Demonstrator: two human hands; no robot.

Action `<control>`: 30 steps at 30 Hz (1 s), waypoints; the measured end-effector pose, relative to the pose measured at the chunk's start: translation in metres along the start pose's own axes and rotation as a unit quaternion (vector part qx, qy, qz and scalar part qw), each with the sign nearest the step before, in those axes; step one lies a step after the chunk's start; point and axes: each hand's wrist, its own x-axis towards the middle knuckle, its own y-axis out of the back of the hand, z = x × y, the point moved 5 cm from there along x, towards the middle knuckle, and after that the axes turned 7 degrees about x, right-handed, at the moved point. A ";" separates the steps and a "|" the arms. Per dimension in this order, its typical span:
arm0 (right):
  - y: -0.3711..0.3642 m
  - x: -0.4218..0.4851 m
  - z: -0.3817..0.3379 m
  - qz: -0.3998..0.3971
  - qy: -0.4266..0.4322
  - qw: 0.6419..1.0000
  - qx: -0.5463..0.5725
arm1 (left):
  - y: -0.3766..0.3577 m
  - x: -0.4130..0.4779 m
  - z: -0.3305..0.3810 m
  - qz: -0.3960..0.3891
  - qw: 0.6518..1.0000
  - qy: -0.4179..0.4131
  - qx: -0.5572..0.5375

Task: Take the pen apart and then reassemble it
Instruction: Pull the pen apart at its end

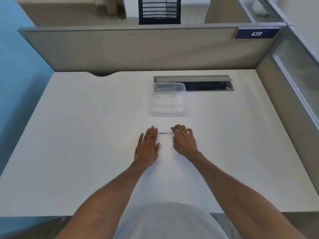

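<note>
I have a wide white tabletop (pixel 86 135) in front of me, bare across its left half and toward the near edge. Toward the far edge, right of centre, a clear plastic container (pixel 166 100) sits just in front of an open cable slot (pixel 193 83). Nearer me, around the middle of the tabletop, my left hand (pixel 148 147) lies flat and spread, palm down, holding nothing. My right hand (pixel 183 140) is loosely curled, fingertips down on or over one end of the pen (pixel 165 133); I cannot tell whether it has closed on it. The pen lies crosswise between the two hands, thin and pale, hard to see against the white.

My worry is the pen rolling away toward the container if my fingers nudge it instead of pinching it. Once it is opened, I judge small inner parts could vanish on this white surface or drop into the slot.
</note>
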 end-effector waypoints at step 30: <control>-0.002 0.034 0.024 0.015 -0.086 0.981 0.173 | 0.017 0.017 -0.021 0.072 0.950 0.098 -0.286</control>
